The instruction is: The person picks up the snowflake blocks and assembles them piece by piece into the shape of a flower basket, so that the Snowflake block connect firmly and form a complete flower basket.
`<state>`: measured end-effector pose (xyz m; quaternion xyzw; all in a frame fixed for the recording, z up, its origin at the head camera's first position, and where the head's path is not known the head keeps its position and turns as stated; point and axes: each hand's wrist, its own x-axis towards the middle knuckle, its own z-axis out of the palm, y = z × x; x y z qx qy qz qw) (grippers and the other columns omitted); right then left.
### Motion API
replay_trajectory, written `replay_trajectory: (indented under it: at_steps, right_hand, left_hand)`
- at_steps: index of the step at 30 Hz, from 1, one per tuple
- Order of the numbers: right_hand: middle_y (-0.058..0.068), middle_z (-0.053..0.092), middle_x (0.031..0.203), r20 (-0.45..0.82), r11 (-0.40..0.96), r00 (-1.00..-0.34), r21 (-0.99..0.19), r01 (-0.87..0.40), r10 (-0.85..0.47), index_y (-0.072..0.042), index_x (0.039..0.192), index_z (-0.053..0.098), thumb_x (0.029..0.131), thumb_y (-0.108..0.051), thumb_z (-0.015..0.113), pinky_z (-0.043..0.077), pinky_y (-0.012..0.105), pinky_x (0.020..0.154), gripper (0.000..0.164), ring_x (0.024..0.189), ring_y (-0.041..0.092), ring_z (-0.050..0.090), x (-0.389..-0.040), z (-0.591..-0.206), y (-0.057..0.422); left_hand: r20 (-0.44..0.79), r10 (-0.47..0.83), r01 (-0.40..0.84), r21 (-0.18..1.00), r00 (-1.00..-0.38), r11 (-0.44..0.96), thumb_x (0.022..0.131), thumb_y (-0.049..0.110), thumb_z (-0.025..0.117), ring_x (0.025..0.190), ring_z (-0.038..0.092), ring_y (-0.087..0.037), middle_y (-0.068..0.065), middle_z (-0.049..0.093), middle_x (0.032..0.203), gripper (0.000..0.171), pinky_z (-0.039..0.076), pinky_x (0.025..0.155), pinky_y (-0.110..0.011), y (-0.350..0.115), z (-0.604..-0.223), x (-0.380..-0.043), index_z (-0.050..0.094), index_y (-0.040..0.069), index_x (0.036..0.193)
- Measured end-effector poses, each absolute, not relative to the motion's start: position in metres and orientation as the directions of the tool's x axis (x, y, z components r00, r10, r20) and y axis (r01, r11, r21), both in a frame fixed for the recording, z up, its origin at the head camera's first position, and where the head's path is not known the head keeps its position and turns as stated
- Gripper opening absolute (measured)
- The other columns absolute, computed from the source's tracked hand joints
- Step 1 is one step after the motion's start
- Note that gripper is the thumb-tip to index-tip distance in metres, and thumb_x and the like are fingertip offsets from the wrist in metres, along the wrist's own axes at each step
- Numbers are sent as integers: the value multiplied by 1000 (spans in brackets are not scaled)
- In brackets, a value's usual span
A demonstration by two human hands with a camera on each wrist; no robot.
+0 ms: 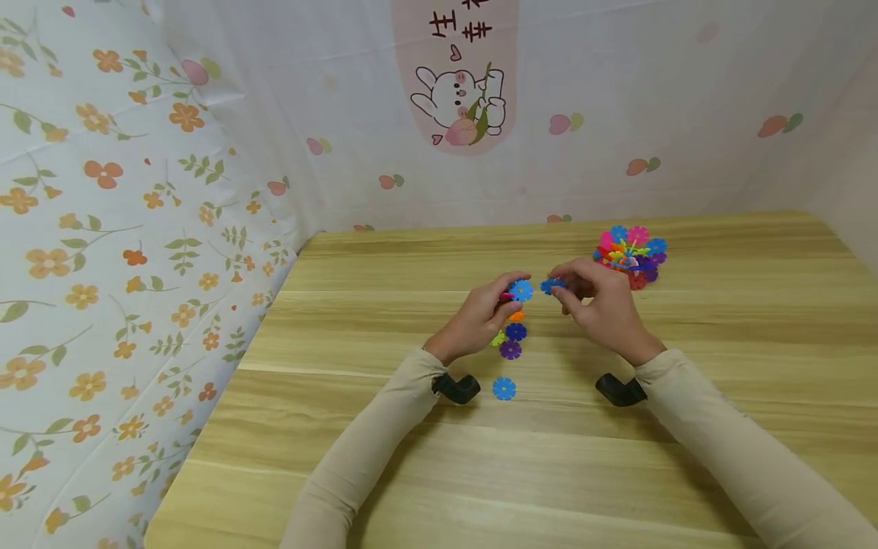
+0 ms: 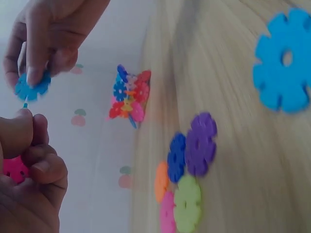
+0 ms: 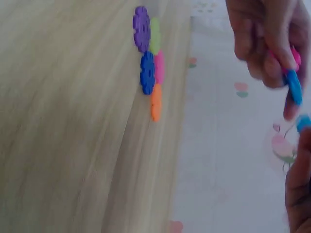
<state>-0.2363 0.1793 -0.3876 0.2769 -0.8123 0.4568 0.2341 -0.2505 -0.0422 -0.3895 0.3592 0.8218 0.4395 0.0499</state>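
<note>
Over the middle of the table, my left hand (image 1: 480, 316) pinches a light blue notched plastic disc (image 1: 521, 290), with a pink disc (image 3: 296, 57) against it; the fingers hide how the two meet. Facing it, my right hand (image 1: 607, 309) pinches another blue notched disc (image 1: 551, 285) between thumb and fingers. In the head view a small gap separates the two blue discs. Below the left hand lie an orange disc (image 1: 517, 315), a dark blue disc (image 1: 516, 332), a lime disc (image 1: 497, 338), a purple disc (image 1: 511, 350) and a pink disc (image 2: 167, 211).
A loose light blue disc (image 1: 504, 389) lies nearer the front of the wooden table (image 1: 439, 473). Behind the right hand stands a heap of many-coloured discs (image 1: 631, 263). Printed cloth (image 1: 329, 91) hangs along the back and left. Black wrist cameras (image 1: 458, 389) jut inward from both sleeves.
</note>
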Motion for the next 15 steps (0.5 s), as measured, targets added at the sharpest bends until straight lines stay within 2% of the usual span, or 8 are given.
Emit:
replay_trajectory:
  at_steps: [3, 5, 7, 10, 12, 15]
  right_hand:
    - [11, 63, 79, 466, 409, -857, -753, -515, -221, -3, 104, 73, 95, 5, 60, 52, 21, 54, 18, 54, 10, 60, -237, -387, 184]
    - [13, 64, 85, 343, 416, -904, -805, -422, -254, -4, 104, 74, 99, 0, 56, 56, 23, 60, 19, 60, 10, 64, -239, -387, 184]
    - [14, 66, 88, 252, 419, -918, -831, -368, -306, -3, 102, 75, 101, -4, 56, 58, 26, 65, 19, 66, 12, 66, -240, -388, 183]
    - [13, 70, 86, 185, 428, -920, -842, -329, -345, -2, 102, 75, 100, -12, 60, 59, 29, 68, 18, 69, 18, 69, -242, -389, 179]
    - [12, 71, 81, 151, 426, -930, -856, -293, -335, -2, 99, 74, 100, -17, 63, 59, 32, 67, 19, 69, 22, 69, -242, -388, 177]
    - [9, 70, 75, 111, 416, -949, -879, -232, -295, -1, 96, 73, 99, -20, 65, 58, 33, 67, 21, 68, 25, 68, -240, -385, 174]
  left_hand:
    - [226, 644, 557, 743, -731, 372, 106, 8, 44, 77, 60, -36, -25, 63, 100, 46, 45, 65, -16, -44, -391, -251, 39, 5, 151]
    - [229, 653, 582, 712, -722, 393, 105, 8, 45, 84, 63, -36, -22, 66, 109, 47, 48, 70, -17, -44, -391, -251, 39, 4, 151]
    - [231, 673, 614, 676, -703, 409, 105, 8, 45, 92, 66, -32, -19, 67, 119, 48, 51, 77, -17, -44, -393, -253, 38, 3, 152]
    - [238, 700, 655, 631, -674, 415, 105, 9, 46, 102, 70, -24, -16, 67, 128, 49, 54, 86, -17, -42, -394, -254, 37, 2, 153]
    - [260, 701, 676, 609, -664, 415, 105, 9, 48, 100, 72, -22, -16, 71, 123, 50, 55, 84, -17, -42, -395, -255, 38, 1, 153]
    - [332, 673, 711, 565, -661, 419, 103, 6, 52, 88, 75, -22, -15, 76, 108, 47, 55, 76, -15, -43, -395, -255, 44, -1, 149]
